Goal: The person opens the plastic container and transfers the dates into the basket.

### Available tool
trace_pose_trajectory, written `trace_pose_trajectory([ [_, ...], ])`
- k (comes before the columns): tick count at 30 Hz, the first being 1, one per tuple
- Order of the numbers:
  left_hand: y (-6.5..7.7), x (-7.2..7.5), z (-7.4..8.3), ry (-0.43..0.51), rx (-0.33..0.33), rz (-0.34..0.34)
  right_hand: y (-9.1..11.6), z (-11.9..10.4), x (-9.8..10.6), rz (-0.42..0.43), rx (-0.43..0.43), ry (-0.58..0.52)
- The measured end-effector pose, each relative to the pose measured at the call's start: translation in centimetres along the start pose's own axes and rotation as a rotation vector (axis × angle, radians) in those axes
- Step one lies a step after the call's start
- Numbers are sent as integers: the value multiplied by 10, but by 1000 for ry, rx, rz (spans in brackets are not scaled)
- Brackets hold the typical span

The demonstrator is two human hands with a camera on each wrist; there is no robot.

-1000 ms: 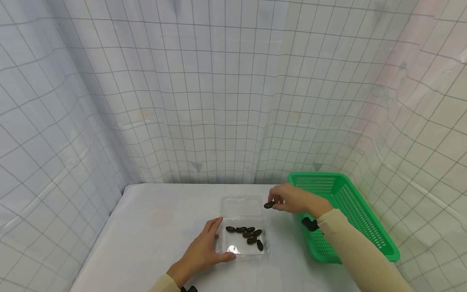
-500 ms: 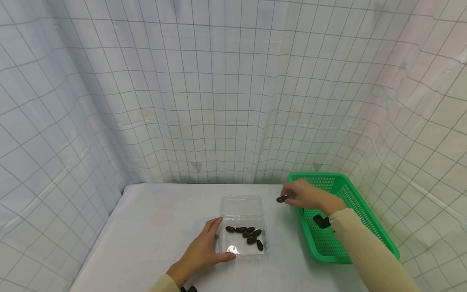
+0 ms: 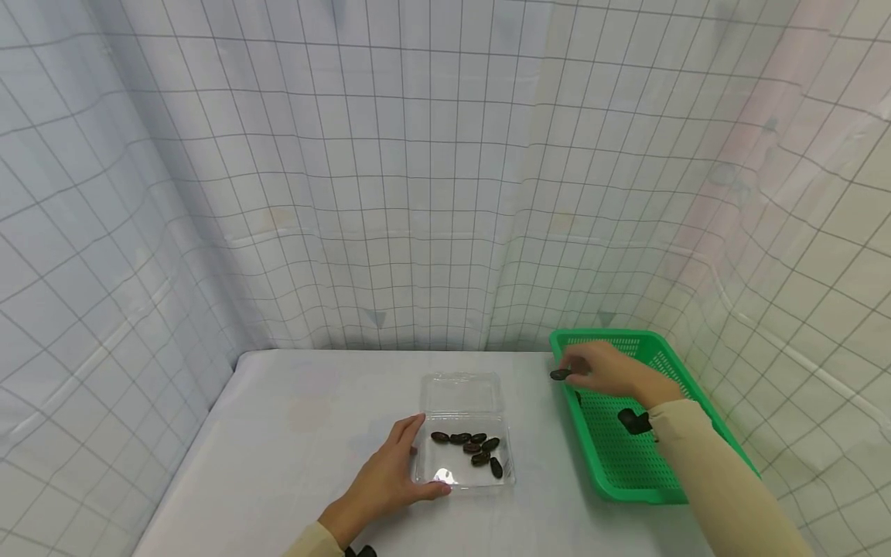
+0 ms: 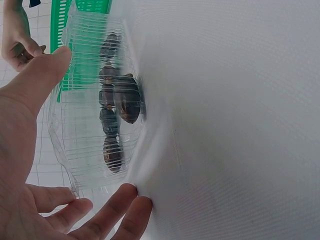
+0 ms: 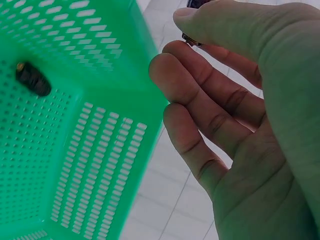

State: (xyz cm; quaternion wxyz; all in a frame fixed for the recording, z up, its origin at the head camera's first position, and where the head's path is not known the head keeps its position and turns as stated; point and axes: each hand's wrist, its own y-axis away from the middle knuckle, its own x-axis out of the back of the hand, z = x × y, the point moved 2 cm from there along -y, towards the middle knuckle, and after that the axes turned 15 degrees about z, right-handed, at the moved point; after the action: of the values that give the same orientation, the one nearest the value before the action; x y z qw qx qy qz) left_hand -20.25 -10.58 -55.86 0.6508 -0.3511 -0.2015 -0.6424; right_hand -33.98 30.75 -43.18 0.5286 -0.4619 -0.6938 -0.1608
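Dark brown oval fruit point(image 3: 560, 374) sits pinched in the grip of the right hand point(image 3: 604, 370), near the ten o'clock rim of the green perforated plastic basket point(image 3: 629, 456). The left hand point(image 3: 390, 476) has its grip spread, touching the clear plastic hinged box point(image 3: 462, 469) around eight o'clock. The work looks part-way: several like fruits point(image 3: 472, 448) lie in the open box, at least one more fruit point(image 5: 33, 79) in the basket; how many remain, I cannot tell.
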Motion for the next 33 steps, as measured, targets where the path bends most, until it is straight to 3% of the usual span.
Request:
trace_pose_trajectory([
  [18, 0, 1, 0, 13, 11, -1, 24, 56, 6, 37, -79, 16],
  [28, -1, 0, 0, 9, 11, -4, 34, 77, -8, -38, -191, 11],
  [33, -1, 0, -1, 11, 6, 5, 33, 94, -19, -65, -141, 0],
])
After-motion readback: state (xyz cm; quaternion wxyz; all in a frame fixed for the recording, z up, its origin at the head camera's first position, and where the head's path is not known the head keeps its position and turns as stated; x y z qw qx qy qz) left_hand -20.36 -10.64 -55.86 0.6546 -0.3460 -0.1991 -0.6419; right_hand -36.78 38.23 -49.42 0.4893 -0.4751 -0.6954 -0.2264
